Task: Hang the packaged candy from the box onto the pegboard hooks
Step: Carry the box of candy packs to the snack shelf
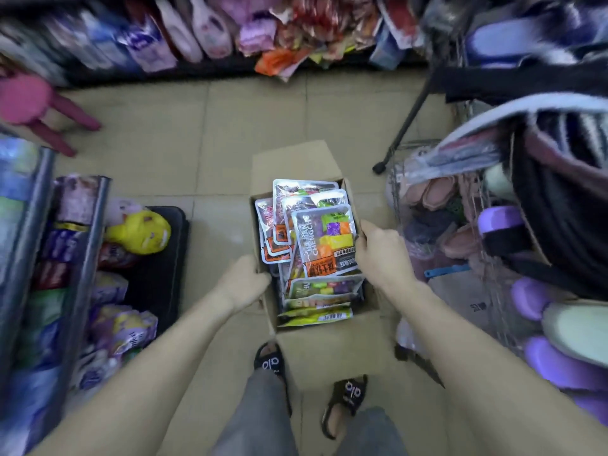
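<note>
Beige floor tiles run between crowded shop shelves, seen from above by a person standing over an open cardboard box. Along the top edge, blurred bottles and snack bags spill from a low shelf. At left a pink plastic stool stands near a metal-edged rack packed with wrapped goods, and beside it a yellow plush toy lies on a black tray. At right a wire basket holds slippers in pink, purple and pale green, crowding close to the box, and a black tripod leg slants down to the floor just beyond it. The box sits on the floor with its flaps open, filled with a loose stack of packaged candy; at least seven packets show, overlapping, so an exact count cannot be told. The left hand grips the box's left wall, fingers curled over the edge. The right hand grasps the right wall, fingertips touching the top packet. Two black sandals show below, the left foot partly under the near flap.
</note>
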Demonstrator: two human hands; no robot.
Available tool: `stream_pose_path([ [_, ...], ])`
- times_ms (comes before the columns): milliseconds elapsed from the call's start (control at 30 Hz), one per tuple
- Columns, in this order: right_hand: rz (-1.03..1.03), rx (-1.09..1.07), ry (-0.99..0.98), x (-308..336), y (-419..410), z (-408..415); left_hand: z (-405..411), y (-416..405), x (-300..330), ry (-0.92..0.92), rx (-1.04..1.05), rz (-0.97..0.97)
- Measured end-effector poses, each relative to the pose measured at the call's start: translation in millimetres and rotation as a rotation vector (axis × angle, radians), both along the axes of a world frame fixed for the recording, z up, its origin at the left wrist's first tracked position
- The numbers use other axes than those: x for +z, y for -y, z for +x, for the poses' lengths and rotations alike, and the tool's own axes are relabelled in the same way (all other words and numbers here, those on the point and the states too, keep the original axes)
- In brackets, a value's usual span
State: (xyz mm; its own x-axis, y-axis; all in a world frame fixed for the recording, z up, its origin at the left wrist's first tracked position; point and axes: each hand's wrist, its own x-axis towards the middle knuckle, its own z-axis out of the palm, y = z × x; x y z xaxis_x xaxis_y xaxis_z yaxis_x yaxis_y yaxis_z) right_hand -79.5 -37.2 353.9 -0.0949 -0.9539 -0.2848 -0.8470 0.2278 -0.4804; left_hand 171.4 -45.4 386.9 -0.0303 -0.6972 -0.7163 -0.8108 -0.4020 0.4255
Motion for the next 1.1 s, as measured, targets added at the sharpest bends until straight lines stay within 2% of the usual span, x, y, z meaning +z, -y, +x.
stream_pose_path([
  [200,-0.032,0.119,-0.018,92,100,36,40,62,87,-0.008,0.135,-0.144],
  [300,-0.036,0.152,-0.062,116,159,60,61,106,111,-0.03,0.195,-0.183],
  [433,-0.04,0.156,-0.1,143,234,97,92,173,133,0.014,0.177,-0.194],
  [600,-0.046,0.188,-0.071,176,333,141,133,256,153,0.007,0.216,-0.216],
  [833,-0.087,0.361,-0.05,195,497,201,175,381,181,-0.024,0.393,-0.252],
  [1100,-0.201,0.697,-0.046,194,687,287,221,505,194,-0.072,0.751,-0.226],
])
